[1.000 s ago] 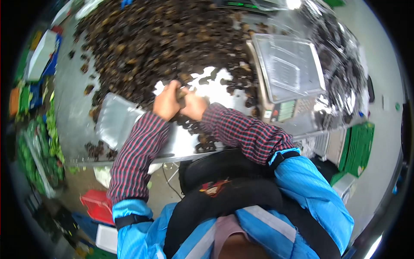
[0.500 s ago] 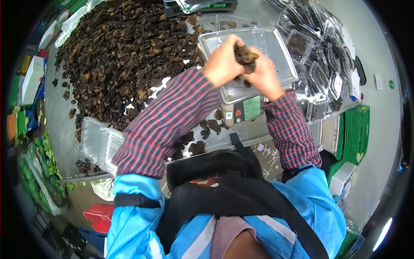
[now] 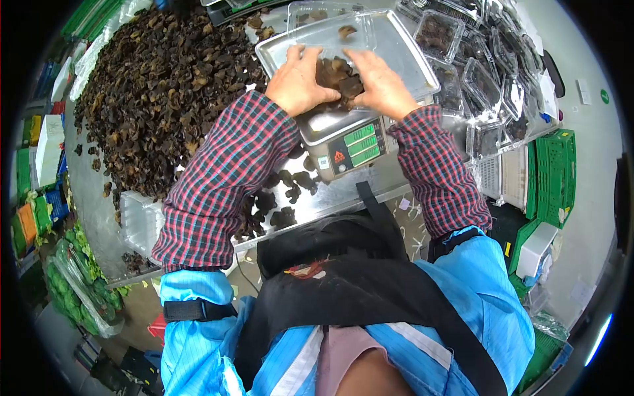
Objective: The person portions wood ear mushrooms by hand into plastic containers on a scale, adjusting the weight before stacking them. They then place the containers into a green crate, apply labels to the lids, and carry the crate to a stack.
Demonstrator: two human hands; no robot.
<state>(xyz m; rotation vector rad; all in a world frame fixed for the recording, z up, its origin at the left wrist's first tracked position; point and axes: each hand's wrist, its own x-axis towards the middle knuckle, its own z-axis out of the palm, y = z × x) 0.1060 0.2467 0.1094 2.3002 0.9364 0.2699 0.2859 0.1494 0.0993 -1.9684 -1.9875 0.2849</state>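
Observation:
Dark brown, curled mushroom-like pieces [image 3: 339,78] lie between my two hands over the metal tray of a scale [image 3: 416,72]. My left hand [image 3: 300,80] curves round their left side, thumb towards the middle. From the right, my right hand [image 3: 383,84] cups the same clump with its fingers spread. A clear plastic container [image 3: 310,18] lies at the tray's back edge, partly behind the hands. The scale's green display [image 3: 363,144] faces me below the tray. To the left spreads a large heap of the same dark pieces [image 3: 165,86].
Clear plastic boxes [image 3: 482,82] are piled at the right, some with dark pieces inside. Stacked clear containers [image 3: 142,221] stand at the table's near left. Loose pieces lie near the front edge [image 3: 310,221]. Green crates [image 3: 555,178] stand beyond the table's right side.
Both hands have come down lower over the tray with the clump and spread wider around it. The whole view has shifted, so the scale appears further left.

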